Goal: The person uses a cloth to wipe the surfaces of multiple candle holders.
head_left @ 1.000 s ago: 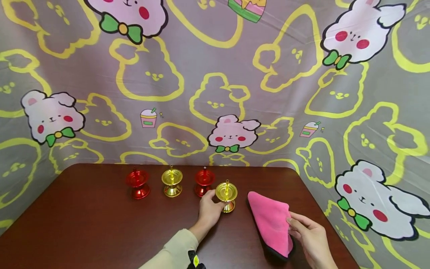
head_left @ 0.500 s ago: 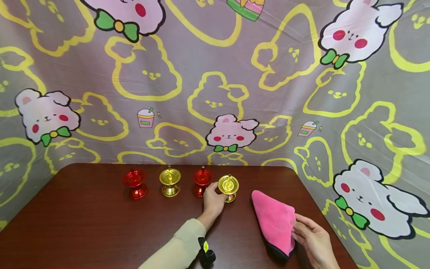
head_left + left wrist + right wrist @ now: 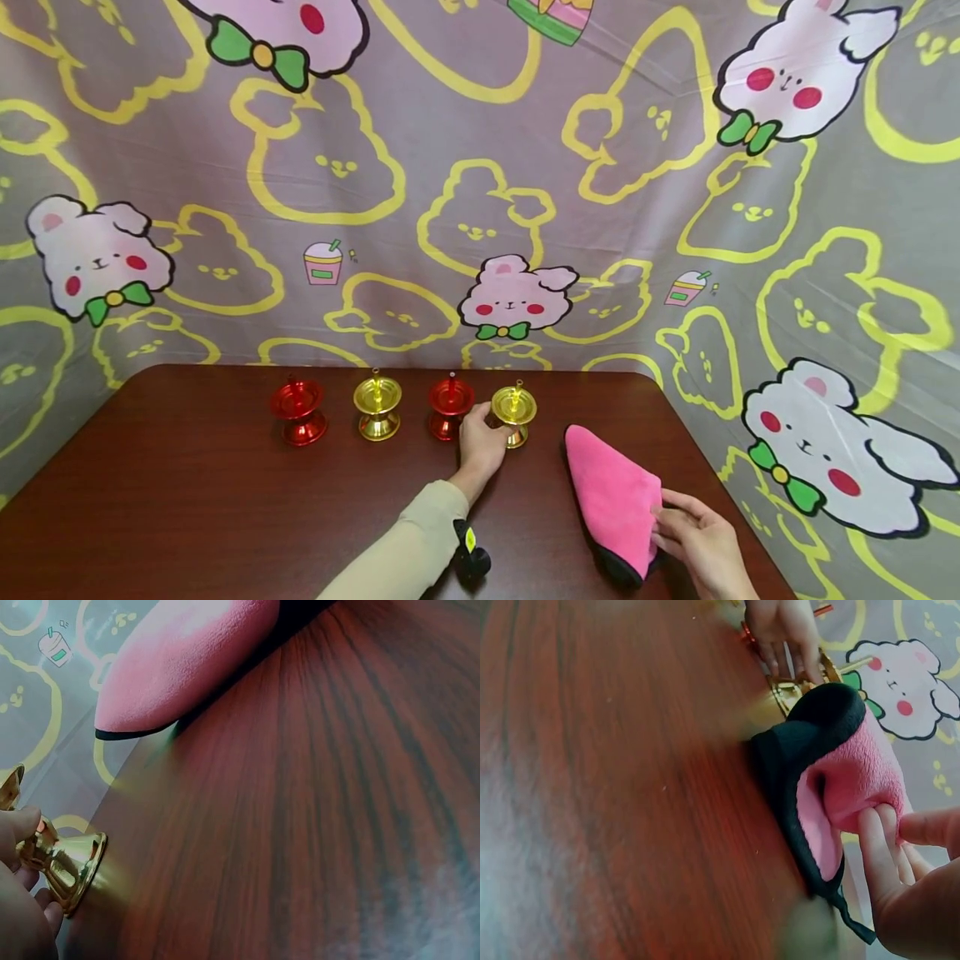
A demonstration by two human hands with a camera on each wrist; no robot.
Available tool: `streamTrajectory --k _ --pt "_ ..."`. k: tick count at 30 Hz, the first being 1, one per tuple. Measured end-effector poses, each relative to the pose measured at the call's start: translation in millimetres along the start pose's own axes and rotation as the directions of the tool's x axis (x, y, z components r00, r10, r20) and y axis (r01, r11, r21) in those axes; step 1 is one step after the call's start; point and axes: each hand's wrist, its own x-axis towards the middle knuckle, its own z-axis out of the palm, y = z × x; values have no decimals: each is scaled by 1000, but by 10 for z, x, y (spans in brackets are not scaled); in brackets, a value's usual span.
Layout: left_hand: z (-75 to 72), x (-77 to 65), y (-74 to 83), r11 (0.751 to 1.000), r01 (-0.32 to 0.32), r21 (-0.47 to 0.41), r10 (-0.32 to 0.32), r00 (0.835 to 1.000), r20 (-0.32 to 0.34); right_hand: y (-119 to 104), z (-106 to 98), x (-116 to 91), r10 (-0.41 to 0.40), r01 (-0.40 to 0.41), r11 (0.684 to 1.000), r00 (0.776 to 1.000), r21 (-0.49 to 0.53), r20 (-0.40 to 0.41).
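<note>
My left hand (image 3: pixel 483 440) grips the narrow waist of a shiny gold candle holder (image 3: pixel 514 406), the rightmost in a row. It stands upright at the back of the table, with a short stem rising from its dish. The left wrist view shows its flared base (image 3: pixel 75 862) at the tabletop, thumb and fingers around the waist. At the right, my right hand (image 3: pixel 705 542) pinches a folded pink cloth (image 3: pixel 615 500) with black edging between thumb and fingers. A black cord loop (image 3: pixel 851 922) hangs from the cloth in the right wrist view.
Left of the held one stand a red candle holder (image 3: pixel 452 400), a gold candle holder (image 3: pixel 378 400) and another red candle holder (image 3: pixel 297 404). All are on a dark brown table (image 3: pixel 225 517). A patterned curtain (image 3: pixel 420 250) closes off the back and sides.
My left hand has moved the gold candle holder back and slightly right, into line with the others. The right hand and pink cloth have shifted slightly right.
</note>
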Motion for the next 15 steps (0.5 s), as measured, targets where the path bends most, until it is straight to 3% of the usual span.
streamTrajectory --k 15 --pt "85 94 20 999 27 44 -28 999 21 73 -29 -39 -63 70 970 997 -232 35"
